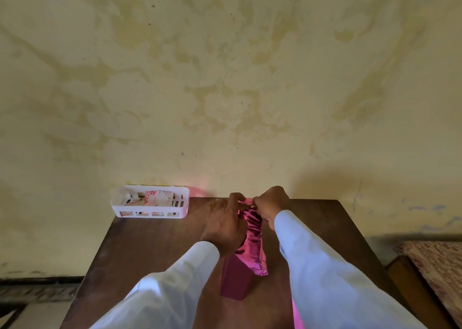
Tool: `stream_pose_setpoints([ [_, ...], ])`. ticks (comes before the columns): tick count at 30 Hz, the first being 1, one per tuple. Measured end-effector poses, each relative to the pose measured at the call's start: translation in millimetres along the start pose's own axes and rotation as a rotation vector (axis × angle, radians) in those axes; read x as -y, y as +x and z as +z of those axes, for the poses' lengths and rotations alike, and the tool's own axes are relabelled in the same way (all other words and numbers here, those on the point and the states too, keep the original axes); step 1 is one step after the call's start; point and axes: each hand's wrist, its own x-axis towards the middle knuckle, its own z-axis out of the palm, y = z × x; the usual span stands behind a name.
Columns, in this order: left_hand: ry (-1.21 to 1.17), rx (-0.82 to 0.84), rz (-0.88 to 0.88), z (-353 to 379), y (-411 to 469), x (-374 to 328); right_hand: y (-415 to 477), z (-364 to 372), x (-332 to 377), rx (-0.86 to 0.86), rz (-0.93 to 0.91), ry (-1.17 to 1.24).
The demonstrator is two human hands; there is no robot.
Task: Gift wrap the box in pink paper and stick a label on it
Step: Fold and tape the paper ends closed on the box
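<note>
At the left rear corner of the dark wooden table (150, 253), against the stained yellow wall (225, 91), stands a white slotted basket (180, 207); in it lie a few paper cards (158, 197), the top one pale with a pink flowered print, the others mostly hidden beneath it; to its right, near the middle of the table, the box (235, 278) stands with its long side running away from the person, its near left face dull dark pink, its top covered in shiny, crumpled pink paper (252, 241); the left hand (226, 224) lies along the box's upper left side, wrist low, fingers bent over the far end with their tips closed on the gathered paper; just beside it, almost touching, the right hand (271, 204) is curled into a loose fist at the far end, fingertips pinching the bunched paper there; both forearms wear pale sleeves (325, 278); a strip of pink paper shows at the table's near edge under the right arm; far right, off the table, a patterned cloth (437, 266) covers some low furniture.
</note>
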Motion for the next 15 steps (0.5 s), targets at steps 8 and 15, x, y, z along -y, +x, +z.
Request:
stream_pose_setpoints([
  [8, 0.004, -0.035, 0.035, -2.4, -1.3, -0.6, 2.5, 2.0, 2.6, 0.004, -0.029, -0.099],
  [15, 0.003, -0.054, 0.038, -6.5, -3.6, -4.3, 3.5, 1.6, 5.4, 0.022, -0.032, -0.146],
])
